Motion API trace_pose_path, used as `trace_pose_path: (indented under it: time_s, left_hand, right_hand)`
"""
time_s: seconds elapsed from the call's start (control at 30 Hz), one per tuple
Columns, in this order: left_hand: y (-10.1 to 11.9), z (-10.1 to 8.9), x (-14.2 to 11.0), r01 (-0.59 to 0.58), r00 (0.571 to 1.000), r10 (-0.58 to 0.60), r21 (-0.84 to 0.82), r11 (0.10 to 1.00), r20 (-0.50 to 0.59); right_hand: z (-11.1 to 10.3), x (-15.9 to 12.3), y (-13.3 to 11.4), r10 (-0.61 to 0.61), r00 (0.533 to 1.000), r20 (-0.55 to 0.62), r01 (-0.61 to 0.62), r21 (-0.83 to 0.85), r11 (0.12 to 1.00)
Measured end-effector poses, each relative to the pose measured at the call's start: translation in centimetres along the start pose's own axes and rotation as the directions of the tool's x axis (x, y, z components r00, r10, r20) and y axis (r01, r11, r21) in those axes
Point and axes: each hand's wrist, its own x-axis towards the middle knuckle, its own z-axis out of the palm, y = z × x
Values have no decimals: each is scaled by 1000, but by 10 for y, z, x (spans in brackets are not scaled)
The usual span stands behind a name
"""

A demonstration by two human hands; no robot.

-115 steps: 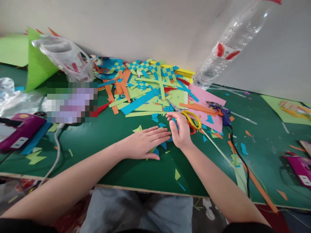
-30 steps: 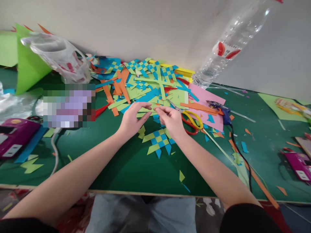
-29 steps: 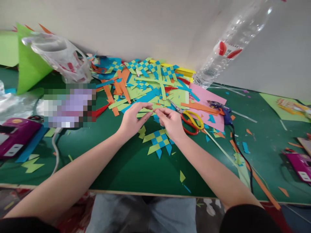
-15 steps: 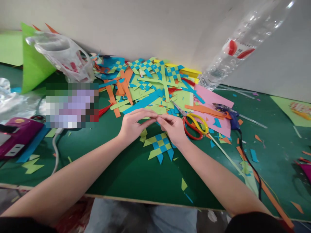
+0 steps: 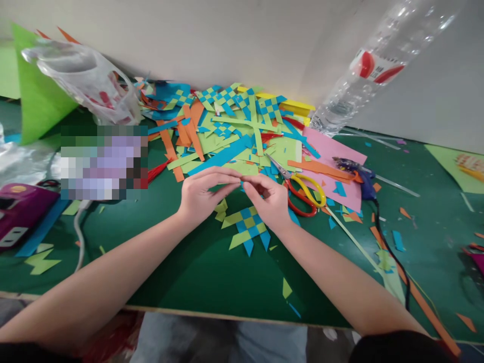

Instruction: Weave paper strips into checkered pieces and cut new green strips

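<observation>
My left hand and my right hand meet fingertip to fingertip above the green table, both with fingers pinched. A speck of blue shows between the fingertips; what they hold is too small and hidden to make out. Just below lies a woven fish-like piece of blue and light green paper strips, partly covered by my right hand. Scissors with red and yellow handles rest close to the right hand's outer side, blades towards the wall. Beyond the fingers spreads a pile of paper strips in blue, green and orange.
Several woven paper pieces lie at the wall. To the right are a pink sheet, a blue glue gun with a black cord, and a tilted plastic bottle. At left stand a bagged cup and a purple power strip.
My hands have drawn slightly apart, the thumb tips now separated, and a blue speck shows between them. The camera view has shifted a little; the things on the table look unmoved.
</observation>
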Motion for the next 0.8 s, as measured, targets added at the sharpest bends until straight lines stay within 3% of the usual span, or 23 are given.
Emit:
trace_pose_path:
  time_s: [0.27, 0.4, 0.53, 0.8]
  left_hand:
    - [-5, -4, 0, 74, 994, -71, -33, 997, 84]
    - [-9, -5, 1, 59, 995, -59, 4, 998, 80]
    - [-10, -9, 4, 61, 988, -52, -58, 996, 148]
    - [-15, -15, 6, 34, 974, -15, -80, 996, 227]
  right_hand:
    - [0, -1, -5, 93, 993, 77, -99, 85, 991]
    - [-1, 0, -3, 152, 981, 123, -169, 142, 975]
    - [-2, 0, -1, 156, 973, 169, -187, 189, 964]
    - [-2, 1, -1, 190, 955, 227, -230, 168, 958]
